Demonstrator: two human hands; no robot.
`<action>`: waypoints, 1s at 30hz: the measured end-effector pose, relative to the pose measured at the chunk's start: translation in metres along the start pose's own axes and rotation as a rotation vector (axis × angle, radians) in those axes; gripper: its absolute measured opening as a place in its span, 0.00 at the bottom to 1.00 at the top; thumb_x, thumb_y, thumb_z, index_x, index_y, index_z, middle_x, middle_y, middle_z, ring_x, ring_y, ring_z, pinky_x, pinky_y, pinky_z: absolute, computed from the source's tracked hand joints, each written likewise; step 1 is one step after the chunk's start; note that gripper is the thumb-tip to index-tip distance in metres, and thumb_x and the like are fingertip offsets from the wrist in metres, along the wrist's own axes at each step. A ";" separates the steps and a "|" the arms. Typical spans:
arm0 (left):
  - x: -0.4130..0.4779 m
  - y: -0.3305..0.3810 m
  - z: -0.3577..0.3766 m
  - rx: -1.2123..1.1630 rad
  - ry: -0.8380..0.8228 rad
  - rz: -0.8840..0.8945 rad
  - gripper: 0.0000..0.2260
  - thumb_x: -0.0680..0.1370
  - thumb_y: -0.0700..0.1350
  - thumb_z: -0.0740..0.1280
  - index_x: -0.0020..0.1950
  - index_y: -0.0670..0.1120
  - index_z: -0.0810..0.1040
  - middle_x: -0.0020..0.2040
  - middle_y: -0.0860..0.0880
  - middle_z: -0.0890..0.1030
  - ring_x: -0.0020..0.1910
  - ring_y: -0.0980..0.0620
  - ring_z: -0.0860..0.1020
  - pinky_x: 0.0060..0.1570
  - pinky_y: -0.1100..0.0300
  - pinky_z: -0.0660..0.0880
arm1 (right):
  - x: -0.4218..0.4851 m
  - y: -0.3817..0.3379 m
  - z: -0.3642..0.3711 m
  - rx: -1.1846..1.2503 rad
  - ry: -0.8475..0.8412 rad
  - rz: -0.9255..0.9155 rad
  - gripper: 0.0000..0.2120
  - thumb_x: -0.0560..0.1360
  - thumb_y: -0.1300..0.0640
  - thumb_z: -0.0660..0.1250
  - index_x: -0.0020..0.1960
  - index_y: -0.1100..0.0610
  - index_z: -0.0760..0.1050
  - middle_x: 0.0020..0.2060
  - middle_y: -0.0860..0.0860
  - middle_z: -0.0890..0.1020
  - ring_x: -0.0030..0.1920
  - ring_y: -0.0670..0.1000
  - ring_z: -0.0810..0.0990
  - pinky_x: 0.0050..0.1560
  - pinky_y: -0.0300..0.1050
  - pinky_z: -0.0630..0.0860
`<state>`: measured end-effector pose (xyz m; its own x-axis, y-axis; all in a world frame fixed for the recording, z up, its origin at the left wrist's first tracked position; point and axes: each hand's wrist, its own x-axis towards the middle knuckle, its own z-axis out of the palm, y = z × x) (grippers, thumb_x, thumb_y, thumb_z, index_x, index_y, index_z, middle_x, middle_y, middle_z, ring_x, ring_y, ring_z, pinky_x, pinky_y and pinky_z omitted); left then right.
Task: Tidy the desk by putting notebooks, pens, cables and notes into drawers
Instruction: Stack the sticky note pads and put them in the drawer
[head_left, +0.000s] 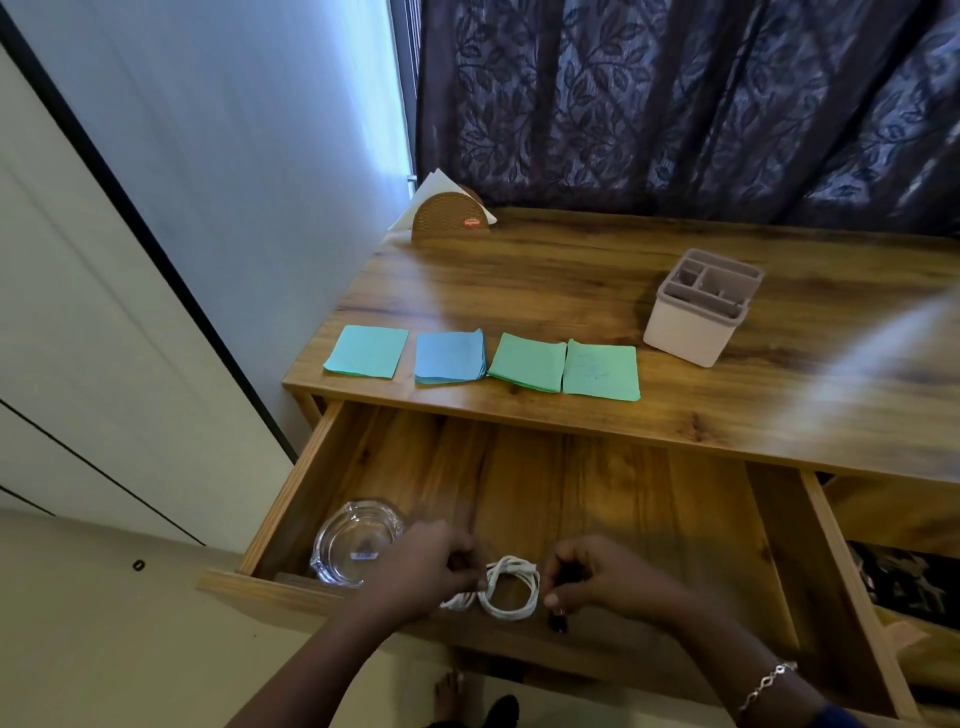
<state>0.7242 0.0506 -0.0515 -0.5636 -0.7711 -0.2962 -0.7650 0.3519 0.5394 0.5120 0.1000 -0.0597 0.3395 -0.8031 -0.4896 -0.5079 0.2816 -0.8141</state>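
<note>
A coiled white cable (511, 587) lies at the front of the open wooden drawer (597, 499). My left hand (421, 569) pinches the coil's left side, fingers curled. My right hand (597, 577) holds a small dark object (560, 621) just right of the coil; what it is cannot be told. Several notes lie in a row along the desk's front edge: a teal one (366, 351), a blue stack (449, 357), and two green ones (527, 361) (601, 370).
A glass ashtray (356, 543) sits in the drawer's front left corner. On the desk (571, 270) stand a white compartment organiser (698, 306) and a brown napkin holder (451, 217). A second open drawer (904, 571) is at the right. Wall and wardrobe on the left.
</note>
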 end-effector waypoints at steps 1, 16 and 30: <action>0.004 0.000 -0.006 -0.024 0.047 0.001 0.04 0.74 0.46 0.69 0.47 0.48 0.81 0.39 0.57 0.78 0.39 0.61 0.75 0.40 0.69 0.71 | 0.002 -0.004 -0.005 -0.028 0.063 -0.020 0.06 0.73 0.61 0.67 0.42 0.50 0.75 0.43 0.47 0.80 0.46 0.45 0.79 0.51 0.41 0.77; 0.158 0.029 -0.089 0.227 0.415 -0.021 0.11 0.77 0.46 0.65 0.58 0.44 0.76 0.58 0.46 0.77 0.60 0.46 0.71 0.55 0.56 0.69 | 0.081 -0.035 -0.159 -0.030 1.115 0.307 0.04 0.73 0.60 0.68 0.46 0.60 0.78 0.48 0.57 0.81 0.48 0.56 0.78 0.49 0.49 0.74; 0.230 0.043 -0.092 0.418 0.208 -0.372 0.18 0.76 0.47 0.65 0.64 0.43 0.71 0.64 0.42 0.72 0.63 0.43 0.67 0.52 0.53 0.65 | 0.111 -0.036 -0.173 -0.241 0.958 0.596 0.19 0.73 0.56 0.69 0.60 0.62 0.70 0.56 0.57 0.77 0.56 0.54 0.76 0.51 0.45 0.73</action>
<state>0.5900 -0.1604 -0.0236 -0.1938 -0.9555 -0.2223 -0.9809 0.1849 0.0604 0.4308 -0.0898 -0.0308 -0.6929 -0.6745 -0.2547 -0.5588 0.7256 -0.4016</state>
